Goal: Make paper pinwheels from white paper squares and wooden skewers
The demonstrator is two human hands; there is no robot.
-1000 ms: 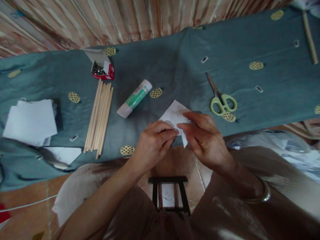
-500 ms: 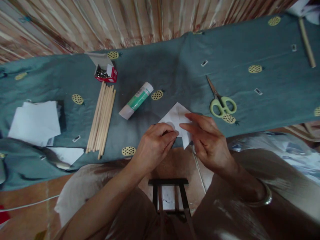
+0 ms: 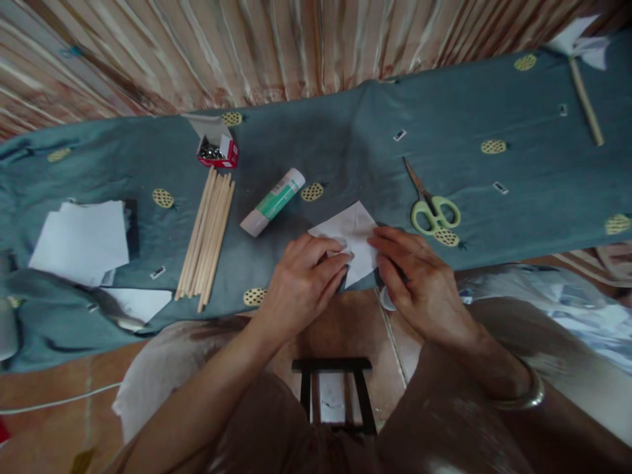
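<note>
One paper [image 3: 356,229] over near edge of table [image 3: 345,151]: left hand [image 3: 307,276] pinches it; right hand [image 3: 425,283], half open, touches its right side. Probably light, easily creased; best held by corners.

Scissors [image 3: 428,196] right; tube [image 3: 273,203] left; gap between

A teal cloth [image 3: 355,145] bears papers [image 3: 83,240], sticks [image 3: 206,240], a box [image 3: 228,155], a tube [image 3: 274,201] and scissors [image 3: 430,199].
</note>
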